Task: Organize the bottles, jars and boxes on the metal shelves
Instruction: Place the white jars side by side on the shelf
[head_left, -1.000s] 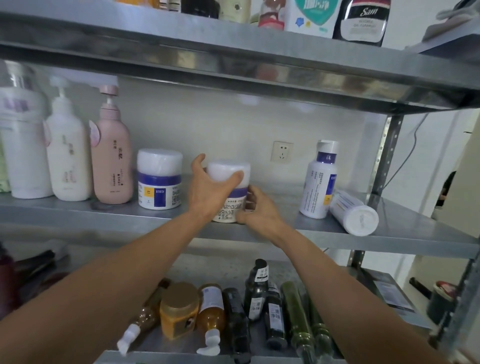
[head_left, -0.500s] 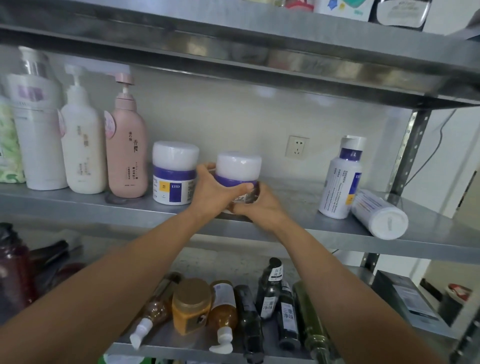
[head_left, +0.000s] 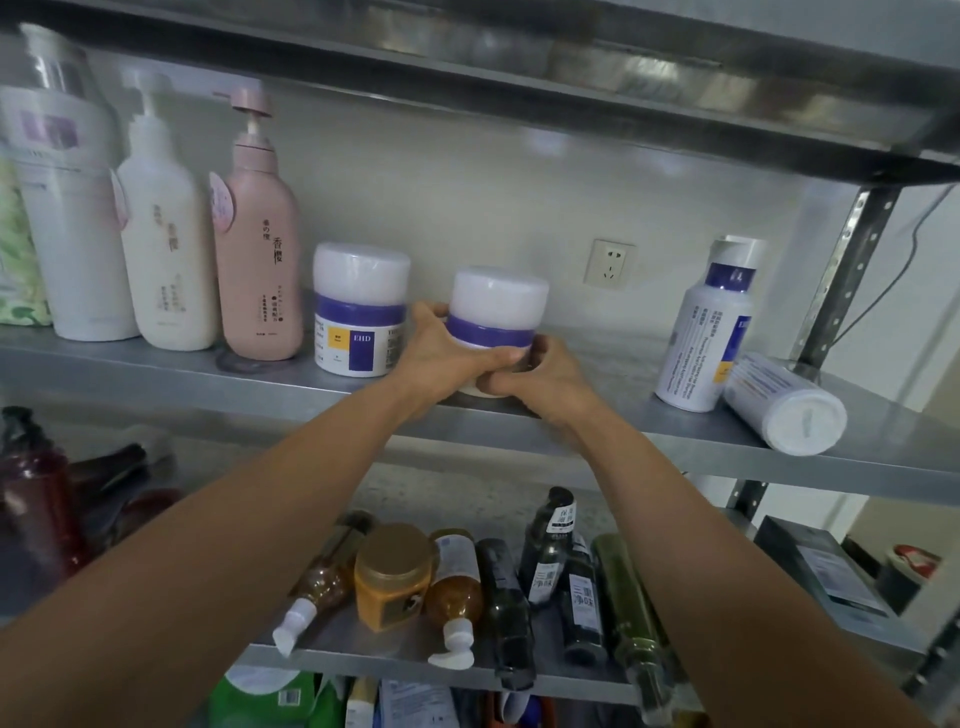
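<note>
While the left hand (head_left: 441, 353) and right hand (head_left: 540, 371) had a curled grip round a jar (head_left: 496, 312) beside its twin (head_left: 358, 312), a bottle (head_left: 784, 405) lay toppled nearby and lower bottles (head_left: 509, 597) lay unsorted.

Label of the jar (head_left: 497, 306) behind left hand (head_left: 441, 358) and right hand (head_left: 545, 376); leftmost white bottle (head_left: 72, 218) blurred, print illegible.

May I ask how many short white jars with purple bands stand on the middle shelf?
2. The first jar stands right of the pink bottle; the second jar, further right, is gripped by the left hand and right hand. None appears hidden.
</note>
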